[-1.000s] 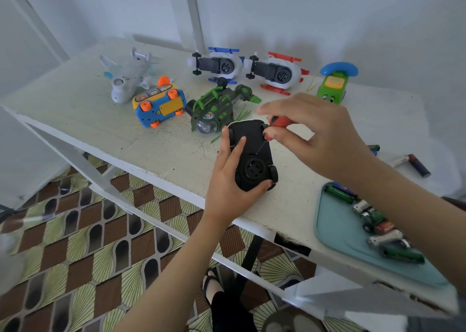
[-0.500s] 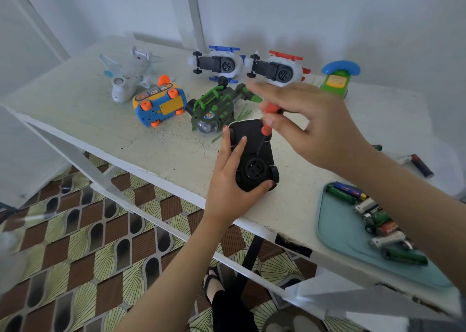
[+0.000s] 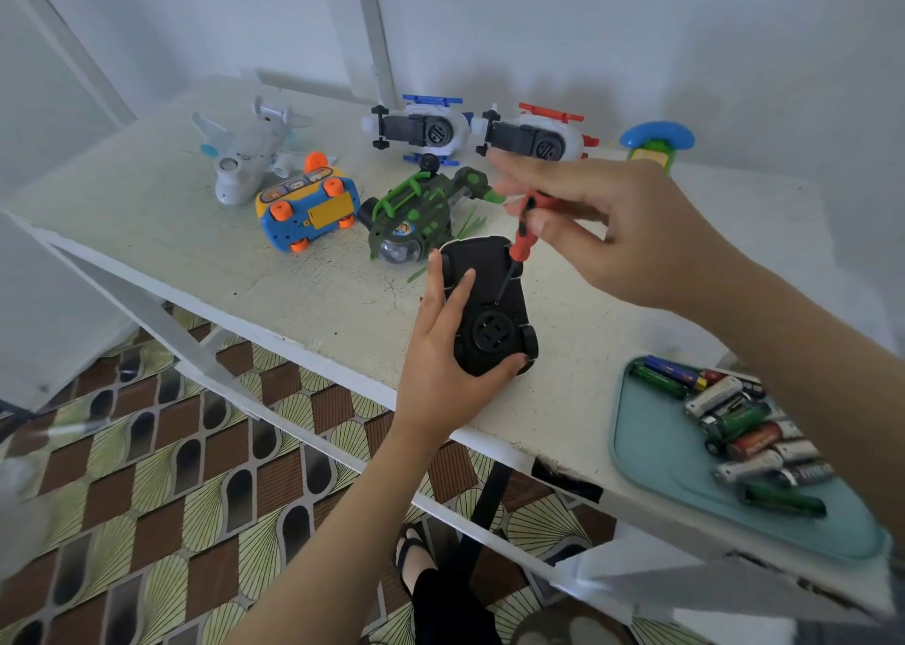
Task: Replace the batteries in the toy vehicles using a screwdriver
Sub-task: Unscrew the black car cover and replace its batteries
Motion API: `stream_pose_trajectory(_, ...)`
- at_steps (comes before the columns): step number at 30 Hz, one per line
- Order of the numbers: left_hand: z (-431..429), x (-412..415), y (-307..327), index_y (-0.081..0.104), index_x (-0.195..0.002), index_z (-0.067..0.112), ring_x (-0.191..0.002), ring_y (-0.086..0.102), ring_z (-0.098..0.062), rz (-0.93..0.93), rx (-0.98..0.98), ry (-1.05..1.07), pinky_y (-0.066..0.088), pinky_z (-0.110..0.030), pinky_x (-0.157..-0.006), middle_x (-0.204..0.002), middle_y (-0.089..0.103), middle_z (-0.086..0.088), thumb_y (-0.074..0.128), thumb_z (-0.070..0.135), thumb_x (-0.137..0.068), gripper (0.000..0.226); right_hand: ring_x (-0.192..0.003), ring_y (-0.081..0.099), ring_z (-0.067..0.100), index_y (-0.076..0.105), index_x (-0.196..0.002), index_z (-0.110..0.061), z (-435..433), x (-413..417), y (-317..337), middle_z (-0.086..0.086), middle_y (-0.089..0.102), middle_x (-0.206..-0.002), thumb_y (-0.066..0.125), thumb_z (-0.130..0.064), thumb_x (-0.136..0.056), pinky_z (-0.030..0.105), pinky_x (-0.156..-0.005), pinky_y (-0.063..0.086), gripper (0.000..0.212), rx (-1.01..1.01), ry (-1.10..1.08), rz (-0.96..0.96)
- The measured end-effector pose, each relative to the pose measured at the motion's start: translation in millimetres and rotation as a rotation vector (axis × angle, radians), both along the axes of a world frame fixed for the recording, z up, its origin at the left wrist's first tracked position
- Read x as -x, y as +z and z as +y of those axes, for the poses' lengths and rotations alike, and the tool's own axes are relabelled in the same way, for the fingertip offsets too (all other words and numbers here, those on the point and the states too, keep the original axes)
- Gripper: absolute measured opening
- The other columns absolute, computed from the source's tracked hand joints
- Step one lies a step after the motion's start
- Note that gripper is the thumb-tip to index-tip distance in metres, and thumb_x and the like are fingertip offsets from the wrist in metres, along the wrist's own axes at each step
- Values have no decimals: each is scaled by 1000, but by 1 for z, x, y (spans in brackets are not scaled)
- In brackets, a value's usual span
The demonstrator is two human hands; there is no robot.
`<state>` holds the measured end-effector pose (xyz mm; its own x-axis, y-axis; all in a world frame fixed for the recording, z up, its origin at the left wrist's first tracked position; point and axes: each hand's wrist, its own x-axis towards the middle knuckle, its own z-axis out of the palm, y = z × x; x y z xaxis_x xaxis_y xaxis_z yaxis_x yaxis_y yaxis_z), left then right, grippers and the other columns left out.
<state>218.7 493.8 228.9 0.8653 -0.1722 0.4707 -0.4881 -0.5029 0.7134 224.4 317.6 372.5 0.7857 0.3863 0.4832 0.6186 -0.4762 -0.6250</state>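
The left hand (image 3: 443, 365) grips an upturned black plastic toy car (image 3: 489, 309) near the tabletop's (image 3: 294, 292) front edge. The right hand (image 3: 622, 233) pinches a red-handled screwdriver (image 3: 521, 238), its tip on the car's underside.

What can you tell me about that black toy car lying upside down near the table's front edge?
The black plastic toy car lies upside down on the white table near its front edge, a round ribbed disc and black wheels showing. The left hand holds its near end, fingers laid along it. The orange-handled screwdriver, pinched by the right hand, has its tip on the underside.
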Motion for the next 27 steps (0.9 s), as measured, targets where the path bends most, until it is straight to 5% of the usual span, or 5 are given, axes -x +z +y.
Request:
stream_pose_trajectory(11, 0, -1, -2, 40, -145, 11, -146, 9, 0, -16, -1, 6, 23, -16, -114, -160, 3, 5, 71, 47, -70, 89, -75, 65, 9, 66, -120, -17, 7, 12, 0, -4, 72, -75, 62, -36, -87, 33, -78, 54, 38, 38, -175, -115)
stream_pose_trajectory(15, 0, 0, -1, 38, -146, 13, -147, 10, -4, -9, -15, 10, 30, -32, -114, -161, 3, 4, 71, 49, -71, 90, -69, 49, -1, 26, -150, -22, 7, 16, -6, -14, 55, -72, 39, -43, -96, 14, -59, 40, 59, 273, -259, -113)
stream_pose_trajectory(19, 0, 0, 0, 38, -146, 13, -148, 10, -6, -17, -17, 12, 31, -37, -115, -161, 3, 3, 71, 49, -72, 89, -99, 56, 11, 2, -154, -25, 3, 17, -7, 0, 62, -99, 31, -25, -101, 31, -87, 45, 60, 190, -127, 18)
stream_pose_trajectory(23, 0, 0, 0, 38, -146, 15, -148, 11, -7, -15, -12, 7, 32, -35, -114, -161, 3, 5, 71, 48, -71, 89, -104, 60, 19, 24, -149, -19, 4, 13, -7, 11, 64, -119, 43, -7, -97, 6, -87, 42, 57, 0, 2, 75)
stream_pose_trajectory(27, 0, 0, 0, 37, -146, 16, -147, 10, -6, -12, -12, 1, 30, -32, -114, -161, 2, 7, 71, 49, -71, 88, -79, 67, 13, 53, -135, -20, 4, 13, -4, 1, 70, -90, 56, -9, -91, 26, -79, 55, 45, -35, -22, 9)
